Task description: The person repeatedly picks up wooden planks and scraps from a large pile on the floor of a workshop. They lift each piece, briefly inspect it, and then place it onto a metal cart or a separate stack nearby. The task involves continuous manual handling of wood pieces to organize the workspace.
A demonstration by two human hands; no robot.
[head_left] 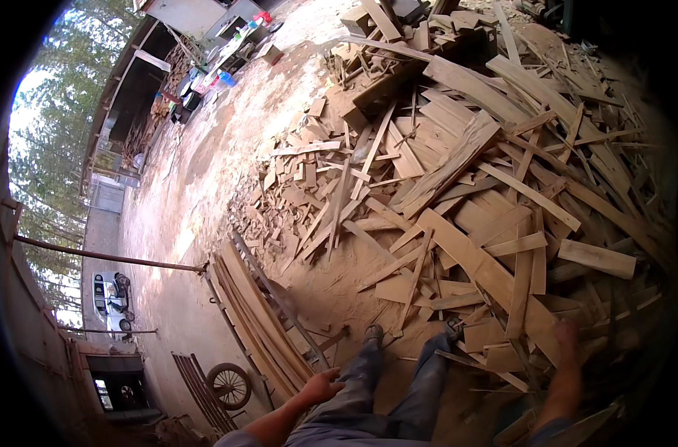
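My left hand (322, 387) hangs beside my left thigh with nothing in it, thumb and fingers a little apart. At the lower right my right hand (568, 337) is at the near end of a long, wide wooden board (482, 259), closed at its edge; its fingers are dim and partly hidden. That board slants away from me over a heap of loose wood offcuts (495, 212). A short pale board (597, 258) lies just beyond my right hand. Both my feet stand at the near edge of the heap, among sawdust and scraps.
To my left, long planks (258, 328) rest on a metal frame, near a spoked wheel (229, 386). A thick rough slab (452, 162) lies atop the heap. Farther off are a white vehicle (112, 304), a cluttered table (234, 51) and a shed with stacked wood (141, 119).
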